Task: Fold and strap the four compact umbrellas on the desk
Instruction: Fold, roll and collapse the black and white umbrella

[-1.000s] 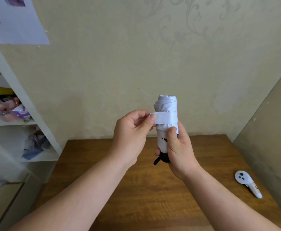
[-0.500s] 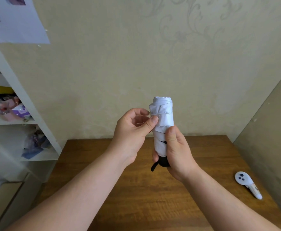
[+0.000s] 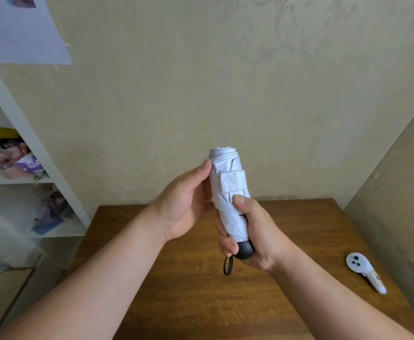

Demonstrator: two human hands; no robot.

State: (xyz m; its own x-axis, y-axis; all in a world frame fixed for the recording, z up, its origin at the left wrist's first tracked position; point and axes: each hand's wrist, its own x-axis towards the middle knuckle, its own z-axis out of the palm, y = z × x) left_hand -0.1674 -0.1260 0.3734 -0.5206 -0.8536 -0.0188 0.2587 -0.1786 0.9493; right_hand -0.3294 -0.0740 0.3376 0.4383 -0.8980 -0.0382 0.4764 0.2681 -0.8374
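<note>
A folded white compact umbrella (image 3: 228, 192) stands nearly upright above the wooden desk (image 3: 176, 290). Its white strap (image 3: 234, 182) lies flat around the rolled canopy. My right hand (image 3: 252, 231) grips the lower canopy and the black handle (image 3: 244, 250), whose black wrist loop (image 3: 228, 265) dangles below. My left hand (image 3: 183, 200) rests against the umbrella's left side, its thumb touching the canopy near the top and its fingers behind it. No other umbrellas are in view.
A white handheld controller (image 3: 364, 271) lies on the desk at the right. A white shelf unit (image 3: 29, 153) with cluttered items stands at the left. A beige wall rises just behind the desk, and a panel closes the right side.
My left hand has let go of the strap end, which now lies closed around the canopy. The umbrella has turned and tilted slightly in my right hand.
</note>
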